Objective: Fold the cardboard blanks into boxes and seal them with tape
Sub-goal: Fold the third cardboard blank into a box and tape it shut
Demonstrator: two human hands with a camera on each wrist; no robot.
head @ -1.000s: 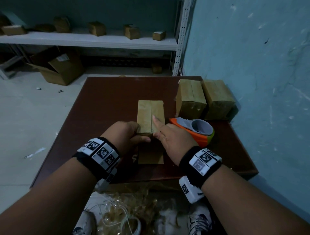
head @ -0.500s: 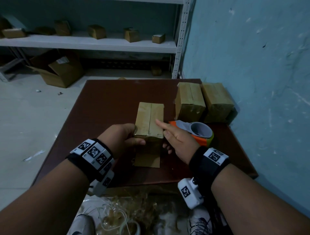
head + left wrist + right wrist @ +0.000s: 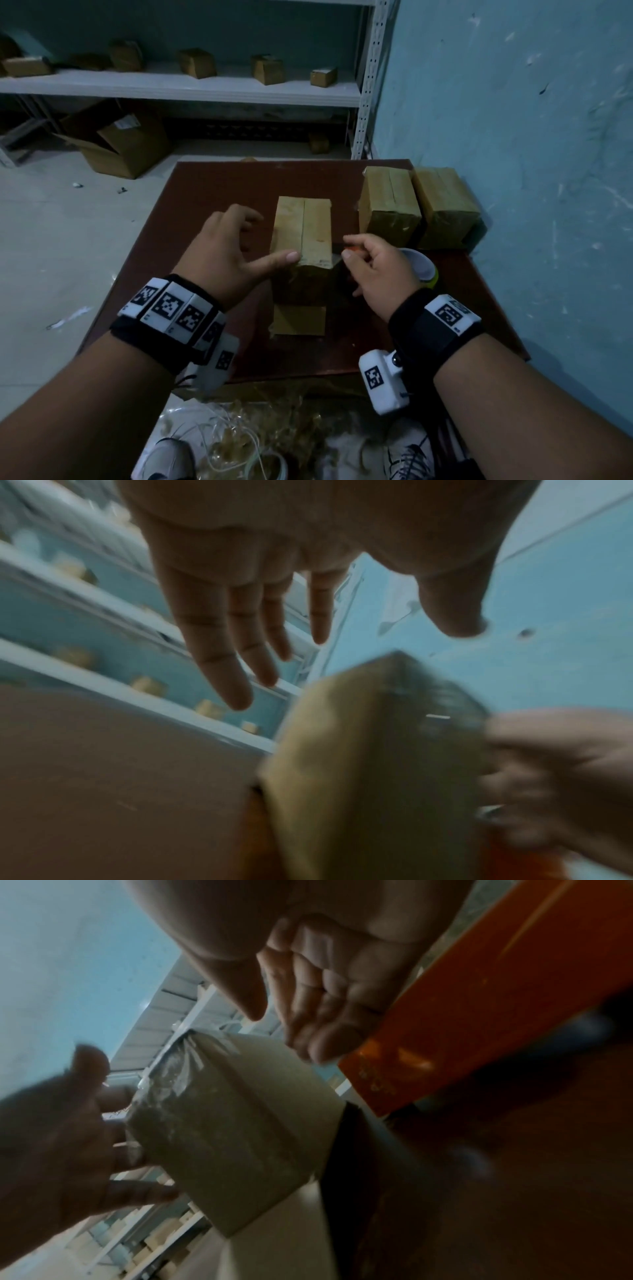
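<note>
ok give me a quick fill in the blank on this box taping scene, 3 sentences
1. Behind the right hand lies an orange ____.
2. The left hand's ____ touches the near top edge of the middle box.
3. By the wall, at the table's far right corner, stand ____ sealed boxes side by side.

Missing words: tape dispenser; thumb; two

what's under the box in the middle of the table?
The box stands on a flat cardboard piece lying on the table; only the piece's near end sticks out. The box covers the rest, so its full extent can't be seen.
</note>
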